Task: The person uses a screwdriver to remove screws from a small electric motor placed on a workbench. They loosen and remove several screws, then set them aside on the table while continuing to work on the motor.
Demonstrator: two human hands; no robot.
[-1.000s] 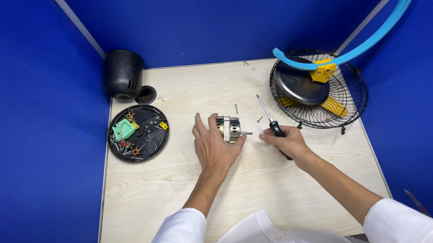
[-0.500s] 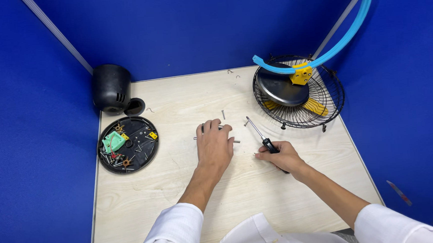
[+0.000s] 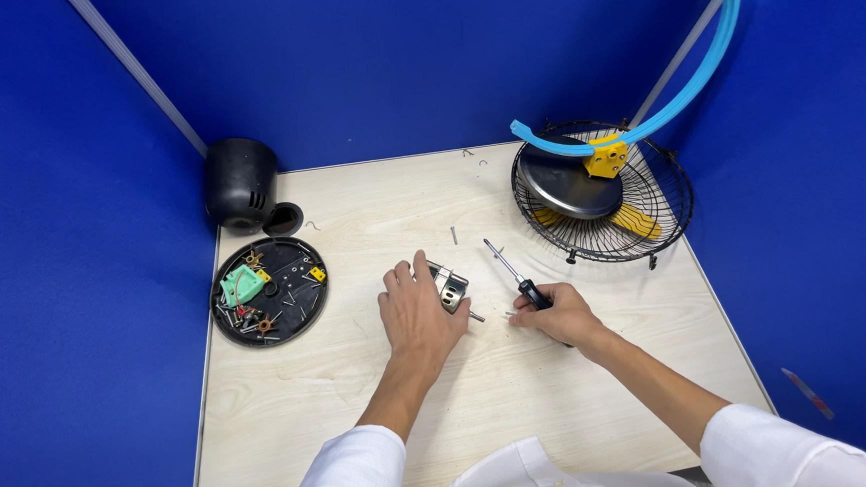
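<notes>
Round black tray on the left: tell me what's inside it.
The round black tray holds a green block, a small yellow piece, brownish metal parts and scattered screws. Whatever lies beneath the green block is covered. Neither hand touches the tray.

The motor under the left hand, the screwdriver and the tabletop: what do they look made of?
Motor: bare metal by its silvery, shiny casing, partly hidden by the left hand. Screwdriver, held in the right hand: thin bright steel-like shaft, black handle, probably plastic or rubber. Tabletop: pale wood-grain surface, likely laminate or plywood; matte.
</notes>
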